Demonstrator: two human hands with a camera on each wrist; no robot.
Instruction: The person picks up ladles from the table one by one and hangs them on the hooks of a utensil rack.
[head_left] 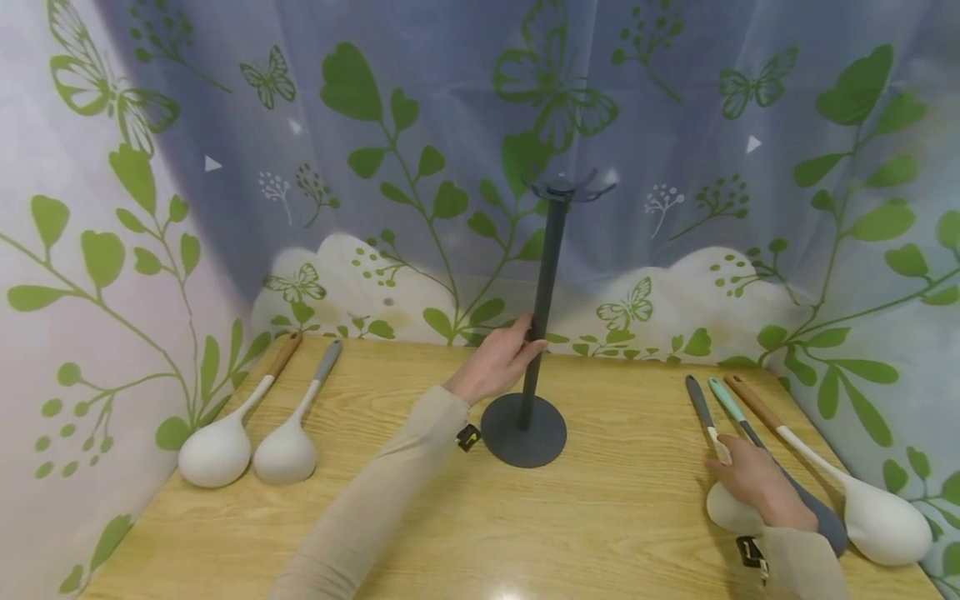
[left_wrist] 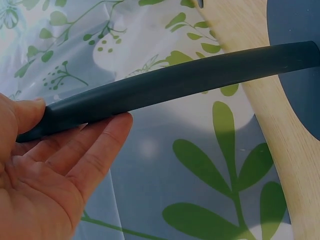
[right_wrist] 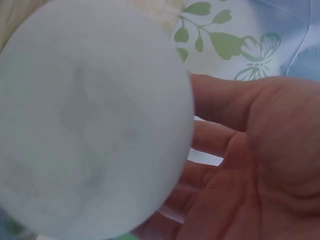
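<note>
Your left hand holds the pole of the dark stand; your right hand pinches the grey-handled ladle. Just right of these fingers lies the teal-handled utensil: careless lifting could drag it. A sideways push from your left could tip the stand.

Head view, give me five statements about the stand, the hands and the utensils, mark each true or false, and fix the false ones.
1. The left hand holds the stand. True.
2. The stand has a square foot. False: its base is round.
3. Ladles hang from the stand. False: nothing hangs on its hooks.
4. At the right, a mint handle lies between a gray one and a brown one. True.
5. Both hands hold the stand. False: the right hand holds a white ladle.
</note>
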